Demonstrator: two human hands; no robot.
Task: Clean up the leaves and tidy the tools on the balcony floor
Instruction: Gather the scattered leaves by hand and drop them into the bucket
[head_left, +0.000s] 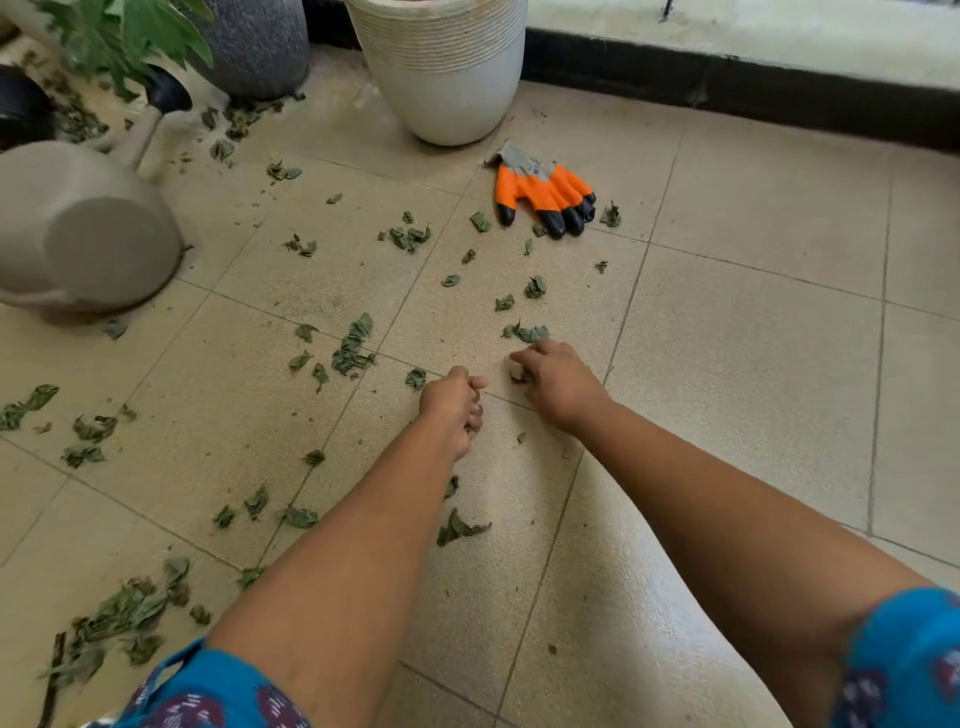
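Observation:
Several dry green leaves (353, 348) lie scattered over the beige tiled floor (753, 364). My left hand (453, 408) is a closed fist at the middle of the floor; what it holds, if anything, is hidden. My right hand (556, 382) reaches down just right of it, fingers curled around a small leaf, with another leaf (530, 332) touching its fingertips. An orange garden glove with black claws (545, 192) lies flat farther back, near the white pot. A thicker pile of leaves (119, 613) sits at the lower left.
A white ribbed plant pot (447, 73) stands at the back centre, a grey speckled pot (254, 47) to its left with a green plant (124, 36). A beige watering can (88, 228) lies at the left. A dark skirting (753, 88) borders the back.

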